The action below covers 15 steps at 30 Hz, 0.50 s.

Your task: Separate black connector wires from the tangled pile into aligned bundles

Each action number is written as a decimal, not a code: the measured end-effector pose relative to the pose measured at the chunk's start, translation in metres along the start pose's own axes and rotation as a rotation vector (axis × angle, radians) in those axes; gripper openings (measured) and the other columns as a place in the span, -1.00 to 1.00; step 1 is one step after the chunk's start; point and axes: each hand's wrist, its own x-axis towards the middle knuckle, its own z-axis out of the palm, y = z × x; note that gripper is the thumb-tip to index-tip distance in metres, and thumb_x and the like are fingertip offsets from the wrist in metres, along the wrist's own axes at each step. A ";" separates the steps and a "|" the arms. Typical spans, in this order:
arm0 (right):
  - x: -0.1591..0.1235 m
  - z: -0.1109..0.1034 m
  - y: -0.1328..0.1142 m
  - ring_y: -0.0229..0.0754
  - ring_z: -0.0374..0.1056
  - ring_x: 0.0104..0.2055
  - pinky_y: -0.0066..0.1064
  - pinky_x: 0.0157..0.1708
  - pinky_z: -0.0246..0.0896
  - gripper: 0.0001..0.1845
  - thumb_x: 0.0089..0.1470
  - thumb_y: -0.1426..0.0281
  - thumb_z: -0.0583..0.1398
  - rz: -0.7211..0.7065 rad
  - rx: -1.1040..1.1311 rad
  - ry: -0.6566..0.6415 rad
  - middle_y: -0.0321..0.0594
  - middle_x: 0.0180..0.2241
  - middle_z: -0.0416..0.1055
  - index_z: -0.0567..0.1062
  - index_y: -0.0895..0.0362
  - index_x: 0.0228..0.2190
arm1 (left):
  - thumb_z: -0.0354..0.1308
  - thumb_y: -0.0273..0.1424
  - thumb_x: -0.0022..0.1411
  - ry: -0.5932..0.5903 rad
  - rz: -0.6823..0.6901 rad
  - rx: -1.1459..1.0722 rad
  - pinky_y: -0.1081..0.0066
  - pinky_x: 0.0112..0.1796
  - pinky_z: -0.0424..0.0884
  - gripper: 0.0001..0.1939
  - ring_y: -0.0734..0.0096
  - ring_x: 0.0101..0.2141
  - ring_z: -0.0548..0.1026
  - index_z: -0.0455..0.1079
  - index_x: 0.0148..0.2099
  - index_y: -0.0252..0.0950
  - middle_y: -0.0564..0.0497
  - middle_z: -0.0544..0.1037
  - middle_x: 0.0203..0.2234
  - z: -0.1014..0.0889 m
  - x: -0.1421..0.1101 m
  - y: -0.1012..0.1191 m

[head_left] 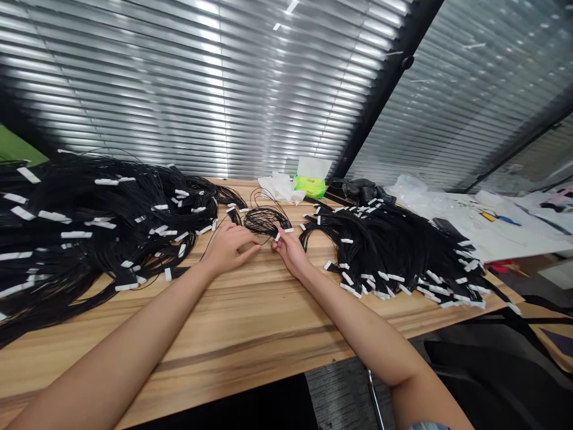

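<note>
A loose coil of thin black cable (262, 220) lies on the wooden table between my hands. My right hand (290, 252) pinches the cable near a white end piece (277, 237), at the coil's near right edge. To the left, my left hand (229, 248) has thumb and forefinger closed at their tips on a thin strand of the cable, which runs across the short gap towards my right hand. Whether those white pieces are tags or connectors is too small to tell. Another short black bundle with white ends (233, 214) lies just behind my left hand.
A big tangled heap of black cables (147, 209) with white ends covers the table's left side. A second pile of black cables (380, 245) lies to the right. Behind are crumpled tissues (281, 186) and a green tissue pack (310, 186). Window blinds (179, 89) rise beyond.
</note>
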 end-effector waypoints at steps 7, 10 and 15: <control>-0.013 0.006 -0.017 -0.27 0.16 -0.52 -0.34 -0.38 0.25 -0.74 0.00 0.22 0.23 0.088 0.136 -0.117 -0.35 -0.57 0.22 0.30 0.05 -0.56 | -0.03 -0.22 0.32 0.056 -0.120 -0.240 0.31 -0.09 0.37 -0.67 0.29 -0.15 0.52 0.50 -0.11 -0.25 -0.06 0.60 -0.16 0.008 -0.001 -0.009; -0.017 0.009 -0.020 -0.26 0.17 -0.50 -0.33 -0.34 0.27 -0.78 0.05 0.25 0.20 0.123 0.180 -0.152 -0.34 -0.55 0.24 0.34 0.05 -0.55 | -0.01 -0.19 0.31 0.054 -0.177 -0.451 0.33 -0.04 0.39 -0.64 0.30 -0.11 0.51 0.50 -0.07 -0.28 -0.07 0.59 -0.12 0.012 -0.001 -0.011; -0.019 0.011 -0.024 -0.28 0.19 -0.50 -0.34 -0.31 0.28 -0.82 0.10 0.28 0.18 0.160 0.297 -0.195 -0.34 -0.55 0.28 0.41 0.07 -0.50 | 0.01 -0.14 0.30 0.061 -0.249 -0.585 0.28 0.02 0.38 -0.62 0.25 -0.09 0.51 0.53 -0.11 -0.27 -0.06 0.60 -0.14 0.022 0.001 -0.021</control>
